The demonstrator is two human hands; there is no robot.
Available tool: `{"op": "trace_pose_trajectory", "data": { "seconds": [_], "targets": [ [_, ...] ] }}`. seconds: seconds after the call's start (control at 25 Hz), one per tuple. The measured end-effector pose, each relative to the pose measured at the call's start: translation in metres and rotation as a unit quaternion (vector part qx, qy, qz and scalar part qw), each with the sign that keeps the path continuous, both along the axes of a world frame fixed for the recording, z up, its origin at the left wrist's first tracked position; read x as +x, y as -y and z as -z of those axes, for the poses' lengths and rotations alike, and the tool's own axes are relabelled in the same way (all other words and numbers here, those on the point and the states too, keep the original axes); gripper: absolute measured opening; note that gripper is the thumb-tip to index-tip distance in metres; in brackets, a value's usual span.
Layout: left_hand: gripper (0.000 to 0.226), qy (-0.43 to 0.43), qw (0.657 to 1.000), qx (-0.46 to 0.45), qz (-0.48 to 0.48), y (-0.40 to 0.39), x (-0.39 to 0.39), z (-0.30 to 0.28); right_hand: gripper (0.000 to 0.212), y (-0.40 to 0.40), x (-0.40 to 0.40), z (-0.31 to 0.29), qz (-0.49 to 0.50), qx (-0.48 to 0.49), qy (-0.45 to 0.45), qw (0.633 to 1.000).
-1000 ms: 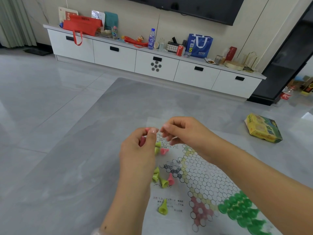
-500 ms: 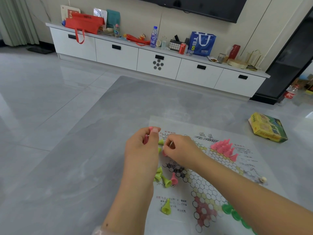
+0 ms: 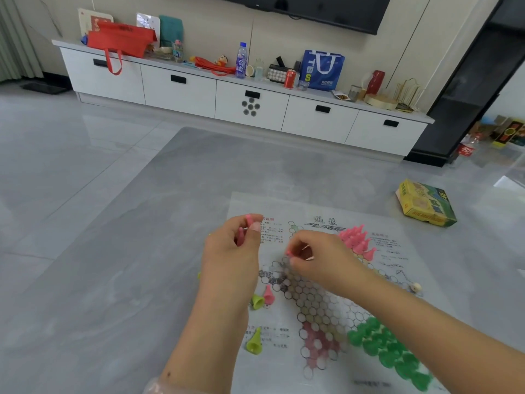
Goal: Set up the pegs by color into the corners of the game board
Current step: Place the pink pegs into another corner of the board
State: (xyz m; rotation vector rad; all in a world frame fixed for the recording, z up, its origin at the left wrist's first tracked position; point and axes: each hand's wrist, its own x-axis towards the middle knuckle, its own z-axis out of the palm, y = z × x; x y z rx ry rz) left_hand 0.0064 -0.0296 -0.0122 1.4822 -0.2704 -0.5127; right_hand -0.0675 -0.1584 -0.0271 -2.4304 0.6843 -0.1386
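Game board (image 3: 377, 268): a printed sheet laid flat on the grey table, taken here as the landmark; more of it is in view than a moment ago, the far and right parts now uncovered.

Green pegs (image 3: 386, 345): massed in the board's near right corner, that corner judged done.

Pink pegs (image 3: 356, 240): clustered upright in the board's far corner, revealed now that the right hand has been drawn back toward the middle; this corner is judged part-filled.

Left hand (image 3: 230, 260): held above the board's left edge, fingers curled round several held pink pegs (image 3: 247, 226), tips seen poking out at the thumb. It has hardly shifted.

Right hand (image 3: 321, 260): lowered to the board's centre-left, one picked pink peg (image 3: 289, 253) pinched at the fingertips; a fresh pick-up is judged just made, a carry to the far corner expected.

Loose pink peg (image 3: 268, 294): standing at the board's left margin, unsorted.

Yellow-green pegs (image 3: 254, 341): lying at the board's near left margin, another beside the loose pink one, all unsorted.
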Motion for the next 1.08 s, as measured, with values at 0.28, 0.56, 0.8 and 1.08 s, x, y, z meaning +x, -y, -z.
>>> {"op": "trace_pose_trajectory", "data": {
  "seconds": [0.28, 0.56, 0.8, 1.08],
  "targets": [
    [0.018, 0.008, 1.0, 0.013, 0.018, 0.013, -0.012, 0.0, 0.01, 0.056, -0.072, -0.034, 0.168, 0.124, 0.144, 0.967],
    [0.017, 0.055, 0.996, 0.054, 0.055, 0.026, -0.026, 0.004, 0.005, 0.097, -0.11, 0.005, 0.278, 0.075, 0.118, 0.95],
    [0.015, 0.072, 0.993, 0.071, 0.063, 0.035, -0.03, 0.008, 0.002, 0.093, -0.104, 0.022, 0.199, -0.061, 0.059, 0.976],
    [0.016, 0.083, 0.99, 0.068, 0.088, 0.046, -0.039, 0.013, 0.009, 0.09, -0.099, 0.03, 0.162, -0.081, 0.071, 0.981]
  ]
}}
